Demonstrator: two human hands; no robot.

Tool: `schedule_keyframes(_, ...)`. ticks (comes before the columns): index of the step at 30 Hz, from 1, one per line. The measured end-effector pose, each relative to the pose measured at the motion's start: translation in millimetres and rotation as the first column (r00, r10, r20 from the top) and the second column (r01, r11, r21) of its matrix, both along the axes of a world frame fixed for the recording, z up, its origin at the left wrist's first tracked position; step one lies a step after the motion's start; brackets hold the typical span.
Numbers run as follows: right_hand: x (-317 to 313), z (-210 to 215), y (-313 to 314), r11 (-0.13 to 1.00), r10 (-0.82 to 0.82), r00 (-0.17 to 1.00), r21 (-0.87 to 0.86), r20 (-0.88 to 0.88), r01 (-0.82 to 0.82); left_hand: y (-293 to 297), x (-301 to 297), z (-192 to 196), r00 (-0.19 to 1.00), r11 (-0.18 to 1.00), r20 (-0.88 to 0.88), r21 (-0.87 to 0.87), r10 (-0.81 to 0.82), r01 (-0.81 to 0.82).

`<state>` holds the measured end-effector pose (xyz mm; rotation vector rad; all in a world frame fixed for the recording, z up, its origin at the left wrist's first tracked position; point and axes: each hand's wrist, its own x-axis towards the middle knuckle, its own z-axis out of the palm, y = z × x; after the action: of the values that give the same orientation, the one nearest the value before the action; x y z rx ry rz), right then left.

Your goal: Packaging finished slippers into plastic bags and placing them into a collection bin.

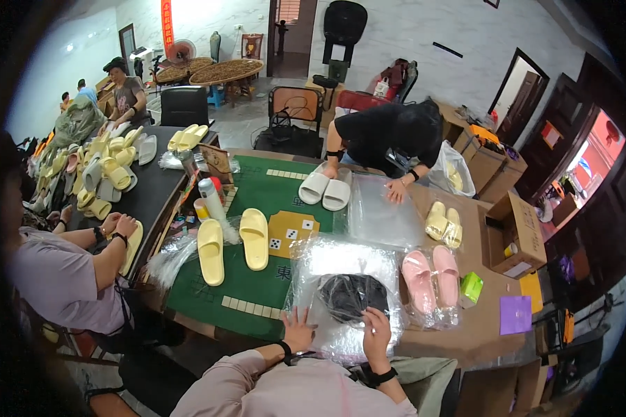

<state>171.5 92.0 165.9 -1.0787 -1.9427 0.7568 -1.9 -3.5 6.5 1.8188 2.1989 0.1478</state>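
A stack of clear plastic bags [320, 260] lies on the table in front of me, with a dark patch showing in its middle; I cannot tell whether that is a reflection. My left hand [299, 330] rests with fingers spread at the near left edge of the stack. At its near right edge, my right hand [377, 338] has thumb and fingers pinched together on the clear plastic. Left of the stack lie a yellow slipper [254, 240] and a second yellow slipper [211, 251], side by side. To the right, pink slippers [419, 281] lie in clear plastic.
Across the table a person in black [386, 135] touches white slippers [325, 191] and another pile of clear bags [382, 212]. Yellow bagged slippers [444, 224], a green box [471, 288] and an open carton [515, 236] are rightward. Left, another person [76, 271] handles a slipper beside a slipper heap [108, 170].
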Motion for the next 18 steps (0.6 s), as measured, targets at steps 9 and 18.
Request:
schedule_keyframes(9,7.5,-1.0,0.4,0.974,-0.08,0.938,0.225,0.337,0.003,-3.9,4.2,-3.2,0.997,0.998,0.054,-0.011,-0.057,0.058)
schedule_keyframes(18,6.3,34.8,4.7,0.969,-0.036,0.996,0.246,0.081,0.015,-10.5,0.6,-20.8,0.989,0.993,0.084,0.03,-0.119,0.117)
